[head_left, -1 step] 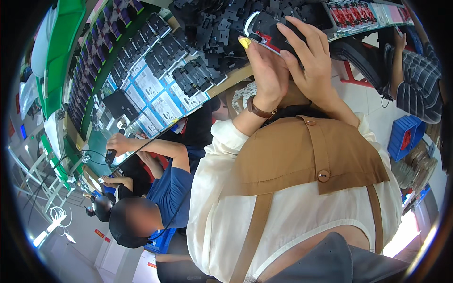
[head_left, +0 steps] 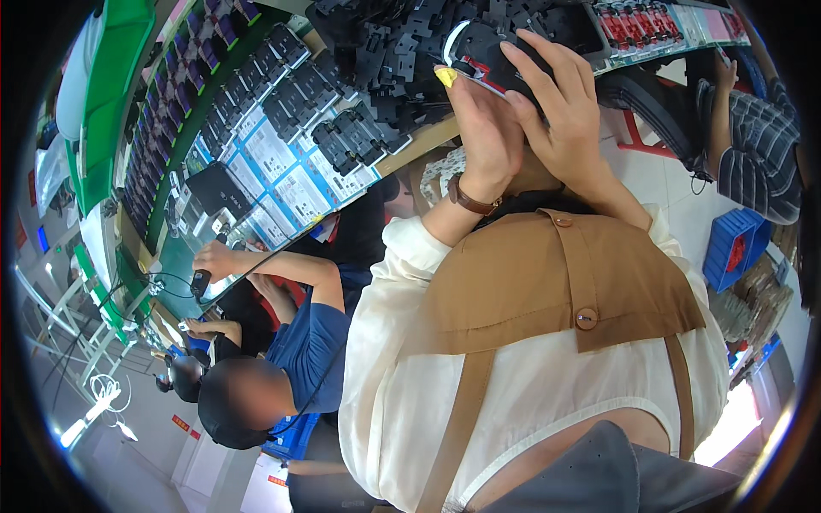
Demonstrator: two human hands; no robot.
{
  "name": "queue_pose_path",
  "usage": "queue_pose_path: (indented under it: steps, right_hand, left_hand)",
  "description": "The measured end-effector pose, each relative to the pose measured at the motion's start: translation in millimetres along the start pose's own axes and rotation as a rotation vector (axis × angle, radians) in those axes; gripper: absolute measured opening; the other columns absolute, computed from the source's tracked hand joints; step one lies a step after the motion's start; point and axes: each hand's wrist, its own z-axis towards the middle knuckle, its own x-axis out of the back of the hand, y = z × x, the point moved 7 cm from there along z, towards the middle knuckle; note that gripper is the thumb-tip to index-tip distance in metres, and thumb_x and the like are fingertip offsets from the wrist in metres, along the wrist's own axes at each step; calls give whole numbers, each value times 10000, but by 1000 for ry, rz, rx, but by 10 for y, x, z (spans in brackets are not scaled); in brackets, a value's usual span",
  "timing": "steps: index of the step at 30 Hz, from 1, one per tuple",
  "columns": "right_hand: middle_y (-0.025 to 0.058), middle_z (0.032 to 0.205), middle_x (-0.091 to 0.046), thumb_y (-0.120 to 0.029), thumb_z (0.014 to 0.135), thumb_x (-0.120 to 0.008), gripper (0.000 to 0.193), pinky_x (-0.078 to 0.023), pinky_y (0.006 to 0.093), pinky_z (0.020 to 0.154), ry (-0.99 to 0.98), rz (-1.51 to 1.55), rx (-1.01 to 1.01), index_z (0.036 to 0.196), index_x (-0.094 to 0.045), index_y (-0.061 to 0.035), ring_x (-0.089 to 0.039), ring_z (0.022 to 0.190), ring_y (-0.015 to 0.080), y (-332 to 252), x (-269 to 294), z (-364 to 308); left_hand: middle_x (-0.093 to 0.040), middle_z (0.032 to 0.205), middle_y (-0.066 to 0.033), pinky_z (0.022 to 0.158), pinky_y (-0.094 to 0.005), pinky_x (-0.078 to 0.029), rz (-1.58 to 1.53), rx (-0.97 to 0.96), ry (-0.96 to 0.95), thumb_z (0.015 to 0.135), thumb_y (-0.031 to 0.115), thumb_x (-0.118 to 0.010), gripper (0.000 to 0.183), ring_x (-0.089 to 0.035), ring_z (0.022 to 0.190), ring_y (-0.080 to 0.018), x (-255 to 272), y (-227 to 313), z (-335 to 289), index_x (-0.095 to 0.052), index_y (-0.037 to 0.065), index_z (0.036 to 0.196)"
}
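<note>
Black part with red and white bits (head_left: 489, 44) is up at our fingertips, near black-piece pile (head_left: 385, 56). Left hand (head_left: 490, 128), yellow cover (head_left: 445, 77) on one digit, sits at its near edge; can't tell if we're pinching. Right hand (head_left: 563, 120): fingers spread, curved over it, pinch also unclear.

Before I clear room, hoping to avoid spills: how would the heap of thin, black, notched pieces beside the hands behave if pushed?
The heap would probably snag and slide unevenly, since notched pieces overlap at odd angles. Each piece looks fairly stiff, keeping crisp edges, and likely light, being thin.
</note>
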Motion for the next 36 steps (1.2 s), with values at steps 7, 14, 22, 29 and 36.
queue_pose_path:
  steps: [7, 14, 22, 29, 36]
  right_hand:
    - [107, 1154, -497, -101, 716, -614, 398, -393, 360, 860, -64, -55, -34, 1110, -559, -84, -477, 1023, 290, -3, -52, -34]
    - [111, 1168, -482, -89, 725, -603, 400, -392, 357, 864, -101, -23, -37, 1119, -546, -52, -481, 1038, 264, -20, -103, -89]
    - [134, 1187, -469, -104, 783, -554, 307, -399, 331, 843, -36, 217, -166, 1088, -539, -73, -475, 1039, 302, 198, 31, -107]
    - [58, 938, -573, -166, 802, -606, 443, -461, 203, 559, -307, 1206, -948, 1194, -456, -26, -554, 693, 89, 460, -315, -475]
    - [61, 1007, -565, -100, 807, -587, 443, -474, 186, 586, -271, 1141, -909, 1209, -433, 3, -559, 765, 84, 496, -359, -580]
  left_hand:
    - [-499, 1111, -23, 885, -281, -384, 131, -3, 33, 932, 248, -351, 278, -477, 1018, -141, 69, -25, -34, -408, 95, 1158]
    - [-489, 1094, -16, 852, -269, -408, 215, -26, -4, 928, 170, -392, 265, -484, 991, -124, 11, 8, -50, -372, 114, 1186]
    - [-503, 1122, -101, 886, -314, -418, 200, -62, 41, 940, 206, -341, 264, -507, 1027, -199, 92, 6, -8, -369, 86, 1173]
    - [-529, 1078, -164, 867, -369, -451, 224, -108, -27, 937, 241, -321, 301, -527, 1020, -265, 16, 70, 20, -368, 7, 1120]
    - [-568, 1012, -147, 798, -346, -485, 235, -65, 108, 918, 227, -391, 260, -575, 940, -256, 185, 128, 72, -421, 12, 1062]
